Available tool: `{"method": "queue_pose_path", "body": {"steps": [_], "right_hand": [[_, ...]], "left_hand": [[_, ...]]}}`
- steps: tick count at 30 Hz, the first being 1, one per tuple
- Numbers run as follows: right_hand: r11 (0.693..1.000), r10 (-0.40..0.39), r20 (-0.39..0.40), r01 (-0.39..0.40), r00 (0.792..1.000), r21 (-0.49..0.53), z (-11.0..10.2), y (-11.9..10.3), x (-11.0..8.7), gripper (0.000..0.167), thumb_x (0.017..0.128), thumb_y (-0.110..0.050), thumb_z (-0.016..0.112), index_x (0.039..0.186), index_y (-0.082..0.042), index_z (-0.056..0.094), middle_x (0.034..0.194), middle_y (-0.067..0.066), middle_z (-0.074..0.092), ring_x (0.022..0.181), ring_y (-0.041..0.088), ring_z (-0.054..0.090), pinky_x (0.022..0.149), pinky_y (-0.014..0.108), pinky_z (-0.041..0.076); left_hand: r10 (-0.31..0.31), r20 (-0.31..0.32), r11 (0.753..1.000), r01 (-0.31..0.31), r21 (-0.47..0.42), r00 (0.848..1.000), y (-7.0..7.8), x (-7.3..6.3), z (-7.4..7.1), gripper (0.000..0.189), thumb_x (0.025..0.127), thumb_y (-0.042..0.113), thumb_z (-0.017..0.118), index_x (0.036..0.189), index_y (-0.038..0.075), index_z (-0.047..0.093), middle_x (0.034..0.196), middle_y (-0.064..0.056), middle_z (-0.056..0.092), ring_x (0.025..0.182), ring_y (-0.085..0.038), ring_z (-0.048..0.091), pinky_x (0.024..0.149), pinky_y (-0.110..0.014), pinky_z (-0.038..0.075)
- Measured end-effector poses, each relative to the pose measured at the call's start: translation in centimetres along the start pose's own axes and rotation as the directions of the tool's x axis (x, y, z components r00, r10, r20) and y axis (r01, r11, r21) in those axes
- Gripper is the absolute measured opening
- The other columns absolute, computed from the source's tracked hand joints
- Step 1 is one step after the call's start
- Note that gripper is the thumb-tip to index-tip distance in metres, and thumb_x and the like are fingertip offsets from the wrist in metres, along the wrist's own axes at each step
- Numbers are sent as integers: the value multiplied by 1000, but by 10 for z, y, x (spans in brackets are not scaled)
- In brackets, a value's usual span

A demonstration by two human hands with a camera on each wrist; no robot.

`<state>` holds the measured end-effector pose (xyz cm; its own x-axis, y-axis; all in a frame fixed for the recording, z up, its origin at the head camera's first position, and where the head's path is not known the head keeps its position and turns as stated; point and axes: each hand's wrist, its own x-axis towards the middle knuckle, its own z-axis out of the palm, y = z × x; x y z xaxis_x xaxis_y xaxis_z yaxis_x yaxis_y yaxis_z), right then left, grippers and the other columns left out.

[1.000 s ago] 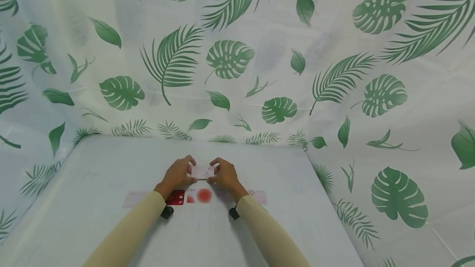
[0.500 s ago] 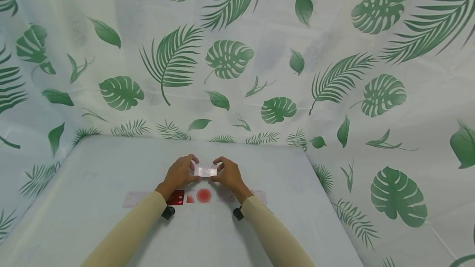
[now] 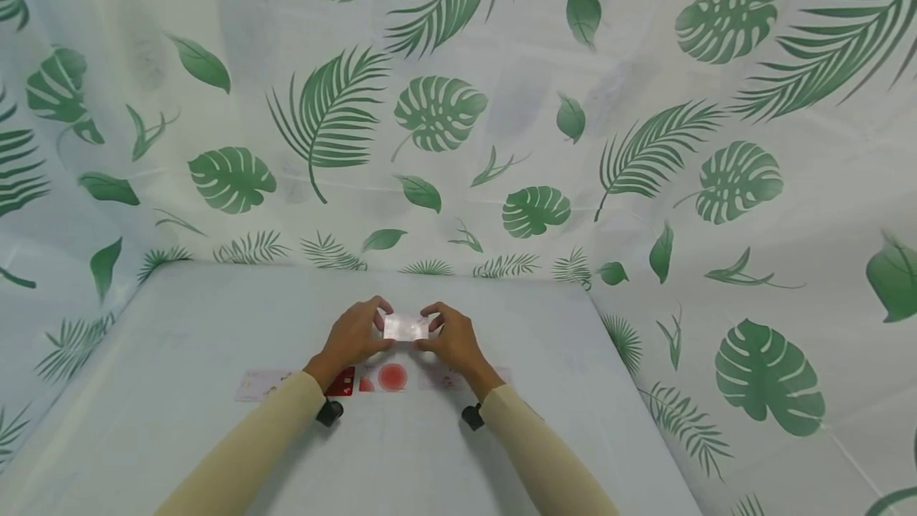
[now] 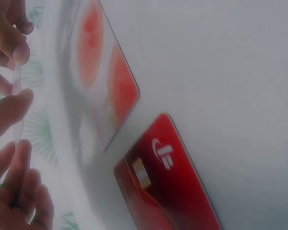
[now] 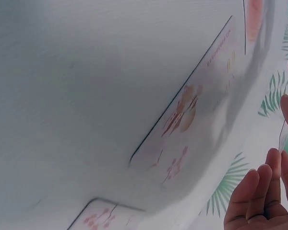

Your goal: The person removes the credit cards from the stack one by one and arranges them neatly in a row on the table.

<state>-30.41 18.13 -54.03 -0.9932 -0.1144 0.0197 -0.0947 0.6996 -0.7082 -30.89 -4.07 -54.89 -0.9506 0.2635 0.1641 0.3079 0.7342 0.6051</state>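
Between both hands a pale, glossy bank card [image 3: 405, 328] is raised above the table, light glaring off its face. The left hand [image 3: 356, 334] pinches its left edge between thumb and fingers. At the opposite edge the right hand [image 3: 456, 338] does the same. Nearer the body lies a row of cards: a dark red chip card [image 4: 168, 177], a white card with red circles [image 4: 91, 48], and a pale pink flowered card [image 5: 187, 115]. The forearms partly cover this row in the head view. From the wrist views the held card shows only as a thin edge.
A white-covered table [image 3: 401, 460] spreads under the arms. Another pale pink card [image 3: 261, 385] lies at the row's left end, and a further flowered card [image 5: 103, 218] at its right. A leaf-patterned sheet [image 3: 458, 181] hangs behind and at both sides.
Both hands have shifted a little to the right with the card, which now reflects glare over its print. The cards lying on the table have stayed put.
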Motion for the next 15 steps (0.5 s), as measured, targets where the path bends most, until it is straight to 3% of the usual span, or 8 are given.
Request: {"method": "queue_pose_path", "body": {"steps": [7,15], "right_hand": [[1000,28,6,-28,1000,9,-11,3,-8,55,81,-21,94,130,-22,68,100,2,66,81,19,59,68,29,52],[1000,-21,-23,21,1000,18,-25,7,-18,55,81,-20,95,129,-21,69,97,3,66,77,18,59,64,28,51]], "left_hand": [[37,-6,999,-38,-16,999,9,-1,2,53,82,25,92,126,15,63,89,1,65,79,-15,54,75,-33,49],[90,-27,995,-91,-44,996,21,-3,4,53,81,26,94,124,14,64,85,3,64,75,-13,53,72,-33,48]]}}
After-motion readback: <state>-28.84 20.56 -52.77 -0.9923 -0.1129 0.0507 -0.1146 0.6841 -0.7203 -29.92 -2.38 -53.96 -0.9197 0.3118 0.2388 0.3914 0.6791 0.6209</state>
